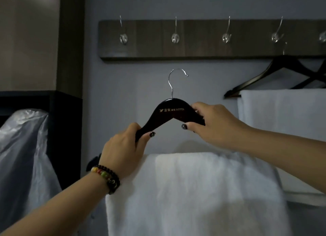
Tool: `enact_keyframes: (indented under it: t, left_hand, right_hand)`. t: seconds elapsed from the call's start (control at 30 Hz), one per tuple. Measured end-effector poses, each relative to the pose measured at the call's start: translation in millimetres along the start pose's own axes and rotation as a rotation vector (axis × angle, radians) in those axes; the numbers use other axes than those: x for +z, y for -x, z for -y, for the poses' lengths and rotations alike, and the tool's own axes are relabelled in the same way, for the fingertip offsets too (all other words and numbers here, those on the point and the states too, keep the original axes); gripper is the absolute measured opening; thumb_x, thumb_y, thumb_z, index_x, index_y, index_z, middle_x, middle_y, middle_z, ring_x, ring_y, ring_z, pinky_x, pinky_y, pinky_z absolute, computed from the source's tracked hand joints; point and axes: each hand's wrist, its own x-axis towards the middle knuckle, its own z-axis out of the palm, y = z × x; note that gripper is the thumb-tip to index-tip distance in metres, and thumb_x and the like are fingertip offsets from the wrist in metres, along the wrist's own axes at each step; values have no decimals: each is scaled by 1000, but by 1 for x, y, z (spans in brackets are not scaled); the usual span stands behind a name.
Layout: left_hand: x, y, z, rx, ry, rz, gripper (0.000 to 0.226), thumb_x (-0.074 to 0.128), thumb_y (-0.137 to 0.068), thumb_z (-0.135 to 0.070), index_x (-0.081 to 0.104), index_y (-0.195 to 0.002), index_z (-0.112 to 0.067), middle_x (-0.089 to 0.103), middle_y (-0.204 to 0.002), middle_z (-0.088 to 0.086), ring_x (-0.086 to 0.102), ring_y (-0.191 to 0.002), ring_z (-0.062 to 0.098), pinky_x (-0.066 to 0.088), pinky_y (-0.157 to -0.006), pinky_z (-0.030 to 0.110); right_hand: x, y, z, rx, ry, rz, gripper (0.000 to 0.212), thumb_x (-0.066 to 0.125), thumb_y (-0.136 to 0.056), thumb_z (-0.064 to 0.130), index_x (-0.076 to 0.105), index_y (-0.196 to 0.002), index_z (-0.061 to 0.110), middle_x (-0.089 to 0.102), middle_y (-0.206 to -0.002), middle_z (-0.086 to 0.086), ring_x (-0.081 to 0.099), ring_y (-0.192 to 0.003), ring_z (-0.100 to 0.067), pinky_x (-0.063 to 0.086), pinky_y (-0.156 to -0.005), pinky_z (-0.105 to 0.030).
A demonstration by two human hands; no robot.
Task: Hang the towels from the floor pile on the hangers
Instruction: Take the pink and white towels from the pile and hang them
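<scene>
A dark wooden hanger [170, 111] with a metal hook and gold "HOTEL" lettering is held up in front of the wall. My left hand [121, 148] grips its left arm, and my right hand [214, 124] grips its right arm. A white towel [192, 191] is draped over the hanger's lower bar and hangs down below my hands. The hanger's hook sits below the wooden hook rail [202, 41], not on any hook.
The rail carries several clear wall hooks, with one [175, 37] straight above the hanger. At the right, dark hangers [275, 71] hang from a hook with another white towel [285, 129]. A clear plastic bag [23, 156] stands at the left beside a dark cabinet.
</scene>
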Motion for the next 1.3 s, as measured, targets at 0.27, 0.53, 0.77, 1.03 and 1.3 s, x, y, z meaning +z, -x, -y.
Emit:
enact_keyframes:
  t: [0.27,0.53,0.77,1.03,1.3]
  left_hand:
    - [7,-121,-1,72,-261,-80,37,33,-95,-55,46,-93,-20,49,-65,-5,48,-54,14,30,-45,28]
    - [20,-218,-6,25,-374,-147,39,29,-98,-54,45,-93,-18,53,-70,0,51,-58,18,31,-48,29]
    - [46,-253,-2,-30,-422,-147,35,29,-100,-51,44,-91,-20,52,-74,1,50,-61,17,34,-52,31]
    - [84,-253,16,-57,-389,-159,37,30,-98,-54,44,-92,-20,52,-73,1,52,-61,19,42,-54,33]
    - [95,-214,28,-48,-130,-365,25,46,-98,-32,53,-113,-14,56,-106,10,52,-88,22,40,-74,34]
  right_hand:
    - [-6,-100,-37,-177,421,-248,33,38,-99,42,38,-116,14,58,-104,-6,51,-75,-27,41,-64,-36]
    - [-24,-204,-74,-341,614,-489,53,30,-100,45,30,-138,7,62,-106,-14,63,-81,-36,44,-59,-38]
    - [-8,-247,-101,-296,562,-499,56,31,-102,43,24,-144,7,61,-112,-20,61,-93,-38,34,-62,-36]
    - [26,-265,-130,-348,550,-586,63,36,-100,46,21,-150,11,62,-115,-18,62,-89,-36,36,-61,-35]
    - [26,-226,-145,-298,234,-610,30,43,-99,31,55,-116,10,61,-108,-10,56,-95,-28,40,-73,-35]
